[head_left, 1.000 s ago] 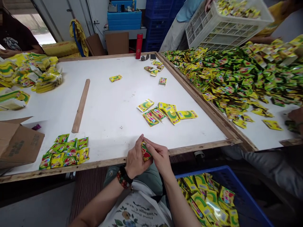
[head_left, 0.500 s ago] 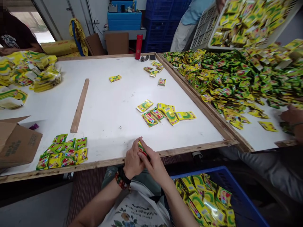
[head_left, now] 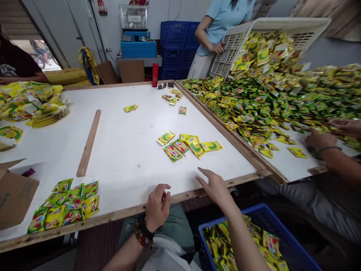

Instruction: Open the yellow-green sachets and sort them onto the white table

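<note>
My left hand rests at the front wooden edge of the white table, fingers loosely curled, with nothing visible in it. My right hand reaches over the table's front edge, fingers spread and empty. The nearest items are a loose group of yellow-green foil sachets ahead of my hands. Below my right forearm, a blue plastic crate holds similar sachets. A tidy patch of sachets lies at the front left.
A wooden strip lies on the table. A co-worker tips a white slatted crate, pouring sachets onto a large heap on the right-hand table, where another person's hands work. A cardboard box stands at left.
My hands have come apart, and the sachet held between them no longer shows. The white crate is tipped further, with sachets pouring out. The view has shifted upward.
</note>
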### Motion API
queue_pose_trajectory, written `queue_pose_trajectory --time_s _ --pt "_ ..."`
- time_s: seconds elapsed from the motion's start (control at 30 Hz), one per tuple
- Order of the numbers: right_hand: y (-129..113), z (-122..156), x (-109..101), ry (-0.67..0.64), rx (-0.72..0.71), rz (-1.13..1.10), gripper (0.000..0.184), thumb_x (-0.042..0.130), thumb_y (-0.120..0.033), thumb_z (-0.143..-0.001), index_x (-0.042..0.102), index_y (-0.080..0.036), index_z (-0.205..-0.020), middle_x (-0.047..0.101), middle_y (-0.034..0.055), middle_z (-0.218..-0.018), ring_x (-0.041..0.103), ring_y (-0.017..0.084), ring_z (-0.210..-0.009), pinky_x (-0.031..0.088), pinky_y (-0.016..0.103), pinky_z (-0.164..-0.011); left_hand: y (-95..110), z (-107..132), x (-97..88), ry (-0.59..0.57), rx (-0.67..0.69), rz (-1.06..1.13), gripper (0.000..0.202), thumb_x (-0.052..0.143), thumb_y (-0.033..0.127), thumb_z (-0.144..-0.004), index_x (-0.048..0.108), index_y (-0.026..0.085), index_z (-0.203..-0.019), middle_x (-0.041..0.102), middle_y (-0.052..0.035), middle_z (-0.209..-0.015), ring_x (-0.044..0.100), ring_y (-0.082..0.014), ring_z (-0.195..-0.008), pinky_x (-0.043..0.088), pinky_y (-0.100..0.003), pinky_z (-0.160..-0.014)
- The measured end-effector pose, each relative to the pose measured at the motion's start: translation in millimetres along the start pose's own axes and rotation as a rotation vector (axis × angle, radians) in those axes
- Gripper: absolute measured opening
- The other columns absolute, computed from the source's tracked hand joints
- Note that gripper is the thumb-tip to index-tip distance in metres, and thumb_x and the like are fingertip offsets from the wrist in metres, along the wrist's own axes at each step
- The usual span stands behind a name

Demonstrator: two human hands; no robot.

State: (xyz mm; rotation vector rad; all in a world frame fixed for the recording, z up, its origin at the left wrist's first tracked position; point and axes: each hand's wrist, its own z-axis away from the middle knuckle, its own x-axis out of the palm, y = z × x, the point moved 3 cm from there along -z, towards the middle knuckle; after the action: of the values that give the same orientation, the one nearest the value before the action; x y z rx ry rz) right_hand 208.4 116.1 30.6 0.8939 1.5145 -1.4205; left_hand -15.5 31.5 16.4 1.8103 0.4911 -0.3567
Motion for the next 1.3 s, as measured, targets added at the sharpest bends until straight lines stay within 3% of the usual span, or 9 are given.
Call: queue_pose_trajectory --time_s 0.13,0.23,0.33,0.47,0.6,0.77,0.93,1.1,1.3 --pt "-32.6 -91.1 22.9 0.072 0.07 0.032 0.028 0.052 -0.023 -0.088 0.072 -0.01 -0.102 0.074 0.0156 -0.089 0.068 0.026 -0.084 0.048 0.033 -0.07 -3.5 0.4 -1.1 0.071 0.001 -0.008 0.02 0.041 0.021 -0.094 0.06 0.019 -0.097 0.063 -0.0034 -0.081 0.059 -0.0142 -0.068 0.05 -0.025 -0.062" --pt "-48.5 -107.3 25.5 0.11 -0.011 0.044 0.021 0.053 -0.019 -0.088 0.074 -0.015 -0.087 0.071 0.0124 -0.088 0.066 0.023 -0.081 0.044 0.029 -0.064 -1.5 -5.1 -9.1 0.136 0.047 -0.044 0.023 0.04 0.016 -0.094 0.059 0.019 -0.105 0.067 -0.0062 -0.094 0.064 -0.0156 -0.079 0.054 -0.027 -0.066" --pt "-53.5 -74.1 10.0 0.164 -0.12 0.062 0.026 0.046 -0.019 -0.093 0.073 -0.019 -0.091 0.068 0.0106 -0.093 0.062 0.021 -0.085 0.043 0.027 -0.064 11.7 -22.8 -20.2 0.142 0.179 -0.179 0.039 0.042 0.014 -0.093 0.047 0.021 -0.13 0.058 -0.0117 -0.128 0.056 -0.0224 -0.117 0.051 -0.04 -0.094" --pt "-61.5 -0.9 -26.7 0.282 -0.489 0.072 0.032 0.042 -0.012 -0.094 0.071 -0.021 -0.103 0.065 0.0102 -0.088 0.058 0.02 -0.086 0.045 0.026 -0.065 31.4 -56.5 -27.9 0.005 0.304 -0.333 0.073 0.058 0.028 -0.087 0.02 0.019 -0.148 0.029 -0.0175 -0.153 0.018 -0.0353 -0.145 0.028 -0.061 -0.111" --pt "-68.5 47.2 -42.5 0.273 -0.733 -0.174 0.037 0.041 -0.011 -0.094 0.069 -0.027 -0.112 0.063 0.0083 -0.091 0.059 0.018 -0.087 0.051 0.027 -0.068 36.1 -62.7 -14.6 -0.239 0.309 -0.238 0.077 0.066 0.034 -0.08 0.025 0.02 -0.144 0.05 -0.0164 -0.137 0.045 -0.0345 -0.131 0.036 -0.059 -0.107" --pt "-73.4 55.4 -11.7 0.236 -0.329 -0.725 0.033 0.053 -0.022 -0.091 0.068 -0.033 -0.118 0.058 0.0089 -0.114 0.061 0.02 -0.101 0.055 0.033 -0.078 19.2 -19.1 10.6 -0.1 0.044 -0.121 0.072 0.064 0.033 -0.08 0.025 0.019 -0.138 0.06 -0.0139 -0.12 0.067 -0.0269 -0.097 0.056 -0.042 -0.078" --pt "-91.4 58.6 30.0 -0.011 0.13 -1.315 0.067 0.066 -0.031 -0.081 0.04 -0.034 -0.143 0.063 0.0062 -0.13 0.063 0.022 -0.11 0.055 0.036 -0.087 7.0 13.7 26.6 0.099 0.173 -0.118 0.054 0.063 0.024 -0.075 0.037 0.022 -0.122 0.059 -0.012 -0.119 0.066 -0.0263 -0.099 0.055 -0.039 -0.076" --pt "-97.7 65.0 25.4 -0.127 -0.034 -1.14 0.037 0.067 -0.036 -0.082 0.069 -0.026 -0.117 0.069 0.0054 -0.121 0.064 0.03 -0.111 0.049 0.046 -0.097 6.3 9.9 24.2 0.043 0.151 -0.077 0.073 0.06 0.026 -0.077 0.02 0.019 -0.138 0.044 -0.0201 -0.14 0.061 -0.0265 -0.111 0.054 -0.039 -0.082" --pt "-94.0 61.5 23.7 0.015 0.045 -1.033 0.031 0.063 -0.038 -0.083 0.072 -0.026 -0.11 0.073 0.0018 -0.111 0.069 0.031 -0.102 0.053 0.048 -0.092 2.5 6.1 29.7 -0.074 0.056 -0.218 0.063 0.061 0.033 -0.074 0.035 0.016 -0.128 0.065 -0.0132 -0.108 0.068 -0.0295 -0.086 0.055 -0.04 -0.068"
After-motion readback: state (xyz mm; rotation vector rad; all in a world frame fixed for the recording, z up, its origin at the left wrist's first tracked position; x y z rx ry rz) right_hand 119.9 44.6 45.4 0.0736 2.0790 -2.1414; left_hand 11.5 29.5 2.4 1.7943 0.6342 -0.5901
